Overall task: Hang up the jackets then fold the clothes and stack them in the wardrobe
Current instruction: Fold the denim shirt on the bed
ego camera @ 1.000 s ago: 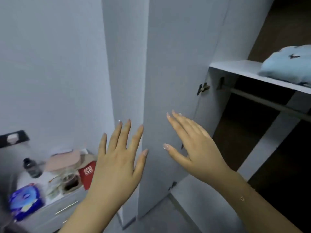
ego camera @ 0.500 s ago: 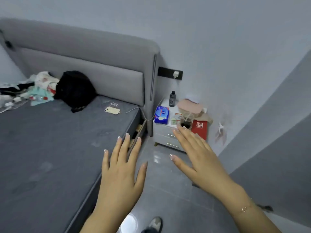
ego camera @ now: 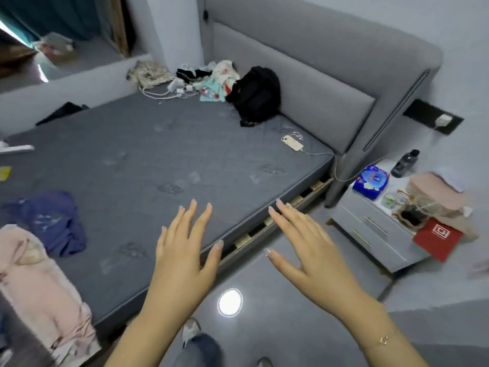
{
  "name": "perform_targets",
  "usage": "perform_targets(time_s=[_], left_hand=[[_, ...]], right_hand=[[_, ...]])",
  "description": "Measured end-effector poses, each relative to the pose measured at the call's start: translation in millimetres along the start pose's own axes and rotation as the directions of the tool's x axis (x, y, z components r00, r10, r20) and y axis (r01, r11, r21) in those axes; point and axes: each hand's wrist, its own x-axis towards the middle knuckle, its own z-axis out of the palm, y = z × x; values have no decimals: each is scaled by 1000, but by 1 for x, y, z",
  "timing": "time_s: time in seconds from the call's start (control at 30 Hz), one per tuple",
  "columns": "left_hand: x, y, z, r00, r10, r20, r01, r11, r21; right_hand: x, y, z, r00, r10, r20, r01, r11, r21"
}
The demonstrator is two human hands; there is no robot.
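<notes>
Step in hand: fetching the next garment from the bed; judged from the empty hands, no folding has begun on what lies here.

Along the near-left edge of the mattress [ego camera: 164,165], a pink garment [ego camera: 39,282] hangs partly over the corner. Just behind it, near the left edge, lies a crumpled navy garment [ego camera: 53,221]. At the far corner by the headboard [ego camera: 317,75] sits a heap of mixed clothes [ego camera: 211,78], touching a black bag [ego camera: 256,94]. A phone [ego camera: 291,142] lies on the right edge, on its cable.

The left hand [ego camera: 182,252] is above the near edge of the mattress, fingers straight and spread, holding nothing. The right hand [ego camera: 307,245] is over the floor just past that edge, fingers likewise extended, holding nothing.

Next move, as a judgement: reach left to the pink or navy garment, the closest items, and grip the fabric with both hands.

Difference from the earlier frames: the view has swung from the wardrobe interior to the bed, and further left, so the nightstand [ego camera: 375,229] now sits at the right and the near garments have come into view. Both hands stay open.
</notes>
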Motion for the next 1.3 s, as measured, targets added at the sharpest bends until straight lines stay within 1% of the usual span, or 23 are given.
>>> perform_targets(time_s=[0.17,0.37,0.47,0.57,0.7,0.8,0.97,1.13,1.2,1.3], left_hand=[[-13,-76,-38,986,-141,-88,140,990,-19],[-26,-203,-81,922,-361,-137,352,932,-86],[-28,-283,-106,874,-463,-149,455,886,-84],[-26,-371,-133,811,-570,-133,562,822,-93],[-25,-475,-163,744,-656,-126,656,753,-48],[-27,-543,-175,703,-704,-100,704,709,-40],[-33,-627,-164,631,-774,-51,767,633,-104],[-43,-702,-119,546,-837,-21,822,541,-178],[-48,-737,-92,515,-857,-27,838,510,-192],[-55,-793,-57,442,-893,-80,860,448,-244]], right_hand=[[60,-59,45,980,-166,114,165,986,22],[153,-155,124,913,-345,216,343,938,47],[204,-217,177,882,-397,254,393,917,69],[256,-281,234,843,-439,312,436,896,84],[316,-358,304,797,-471,379,455,880,137],[350,-397,354,764,-478,433,452,876,169],[390,-427,430,689,-479,545,461,869,181],[422,-440,521,616,-494,613,482,853,203],[430,-439,567,591,-499,634,485,848,215],[432,-434,639,545,-493,678,477,847,233]])
